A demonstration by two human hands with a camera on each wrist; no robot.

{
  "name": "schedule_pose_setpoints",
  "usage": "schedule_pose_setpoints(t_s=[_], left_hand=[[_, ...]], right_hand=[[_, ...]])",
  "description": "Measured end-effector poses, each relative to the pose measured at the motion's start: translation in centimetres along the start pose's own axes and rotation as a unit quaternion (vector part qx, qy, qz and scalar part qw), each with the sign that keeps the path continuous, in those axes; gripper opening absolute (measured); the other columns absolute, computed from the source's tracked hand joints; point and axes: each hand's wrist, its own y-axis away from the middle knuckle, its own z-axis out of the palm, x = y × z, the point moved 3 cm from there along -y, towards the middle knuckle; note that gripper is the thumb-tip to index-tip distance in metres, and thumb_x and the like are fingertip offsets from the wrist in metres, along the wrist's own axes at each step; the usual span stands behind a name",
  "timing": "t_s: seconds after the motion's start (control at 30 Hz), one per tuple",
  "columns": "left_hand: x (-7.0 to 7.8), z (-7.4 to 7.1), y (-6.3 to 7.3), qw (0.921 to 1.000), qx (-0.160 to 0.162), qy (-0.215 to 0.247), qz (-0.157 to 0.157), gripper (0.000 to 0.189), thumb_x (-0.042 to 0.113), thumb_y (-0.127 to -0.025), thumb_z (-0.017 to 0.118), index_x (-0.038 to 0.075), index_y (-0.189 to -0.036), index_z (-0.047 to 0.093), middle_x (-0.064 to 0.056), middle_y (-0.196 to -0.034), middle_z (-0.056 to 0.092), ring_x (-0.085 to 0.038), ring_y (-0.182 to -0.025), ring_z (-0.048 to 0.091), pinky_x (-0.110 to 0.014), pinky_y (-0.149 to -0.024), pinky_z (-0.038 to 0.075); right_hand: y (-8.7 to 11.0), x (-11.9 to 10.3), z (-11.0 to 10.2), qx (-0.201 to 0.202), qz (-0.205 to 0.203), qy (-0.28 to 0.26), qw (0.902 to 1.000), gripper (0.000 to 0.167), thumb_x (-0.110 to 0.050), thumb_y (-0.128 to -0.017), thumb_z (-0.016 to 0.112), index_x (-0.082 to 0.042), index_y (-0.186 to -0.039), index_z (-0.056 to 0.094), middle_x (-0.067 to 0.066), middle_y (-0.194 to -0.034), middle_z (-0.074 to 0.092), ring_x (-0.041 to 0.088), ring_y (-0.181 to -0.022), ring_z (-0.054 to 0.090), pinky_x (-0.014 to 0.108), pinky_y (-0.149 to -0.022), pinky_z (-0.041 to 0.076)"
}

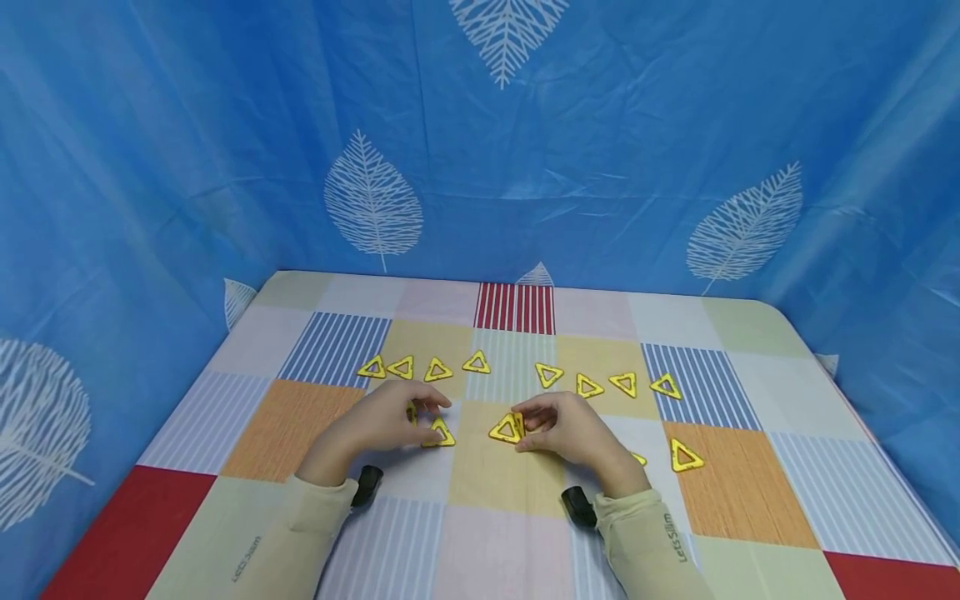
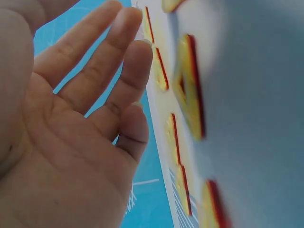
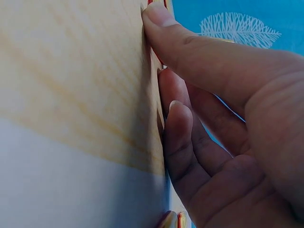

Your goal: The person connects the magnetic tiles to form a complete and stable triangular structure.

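Yellow triangle [image 1: 519,422], at nine o'clock from the right hand [image 1: 564,427], is pinched by its fingers; the left hand's [image 1: 392,414] are loosely spread. Neighbouring triangle [image 1: 496,433] should be left undisturbed.

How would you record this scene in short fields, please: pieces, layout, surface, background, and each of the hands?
pieces: yellow triangular pieces with red edges and open centres; material uncertain
layout: in the head view, four at far left, four at far right, others nearer
surface: multicoloured patchwork-print cover
background: blue sheet with white leaf prints
left hand: fingers loosely bent beside a near piece; nothing gripped
right hand: fingers curled at the central piece; grip unclear
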Motion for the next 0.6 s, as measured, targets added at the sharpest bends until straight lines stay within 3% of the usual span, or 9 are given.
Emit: schedule_pose_setpoints(t_s=[0.33, 0.5, 0.6], left_hand=[[-0.78, 0.37, 1.13, 0.9993, 0.01, 0.003, -0.035, 0.036, 0.014, -0.075, 0.091, 0.006, -0.106, 0.075, 0.003, -0.087, 0.061, -0.014, -0.079, 0.054, -0.031, -0.071, 0.049], [-0.48, 0.57, 1.16, 0.9995, 0.008, -0.012, -0.029, 0.035, 0.015, -0.075, 0.09, 0.006, -0.106, 0.077, 0.003, -0.087, 0.061, -0.013, -0.079, 0.054, -0.03, -0.07, 0.049], [-0.34, 0.55, 1.17, 0.9998, 0.004, -0.019, -0.009, 0.034, 0.014, -0.078, 0.088, 0.006, -0.11, 0.077, 0.004, -0.089, 0.062, -0.013, -0.08, 0.054, -0.03, -0.07, 0.048]], right_hand=[[0.01, 0.12, 0.05, 0.001, -0.003, -0.01, 0.9999, 0.044, -0.012, -0.071, 0.092, -0.006, -0.112, 0.076, -0.004, -0.088, 0.069, 0.015, -0.081, 0.065, 0.028, -0.073, 0.054], [0.05, 0.14, 0.08, 0.001, -0.004, -0.01, 0.9999, 0.044, -0.012, -0.071, 0.092, -0.006, -0.112, 0.076, -0.004, -0.087, 0.069, 0.015, -0.081, 0.065, 0.028, -0.072, 0.054], [0.01, 0.17, 0.07, 0.001, -0.005, -0.011, 0.9999, 0.044, -0.012, -0.071, 0.092, -0.005, -0.112, 0.076, -0.004, -0.087, 0.069, 0.015, -0.08, 0.064, 0.028, -0.071, 0.054]])
